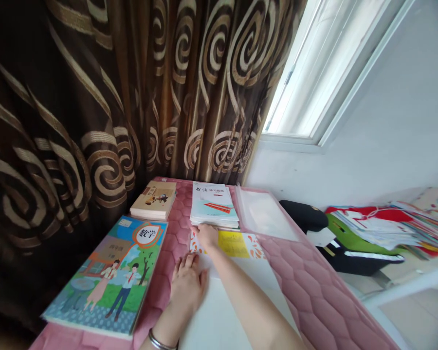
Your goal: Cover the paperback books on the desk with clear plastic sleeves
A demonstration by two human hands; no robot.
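Note:
A white book (233, 306) with a yellow panel and an orange-patterned band at its top lies flat in front of me. My left hand (187, 277), a silver bangle at its wrist, rests with fingers spread along the book's left edge. Reaching across the book, my right hand (206, 237) has its fingers bent together at the upper left corner; the fingertips are partly hidden. Just beyond it is a stack of books topped by a white calligraphy book (212, 200). Clear plastic covers (264, 209) lie to the right of that stack.
On the pink quilted tabletop (314, 291), a pile topped by a maths textbook (109, 277) lies left, with smaller tan books (155, 197) behind. A patterned curtain (190, 87) hangs at the back. Right of the table are a black bag (302, 214) and heaped papers (379, 226).

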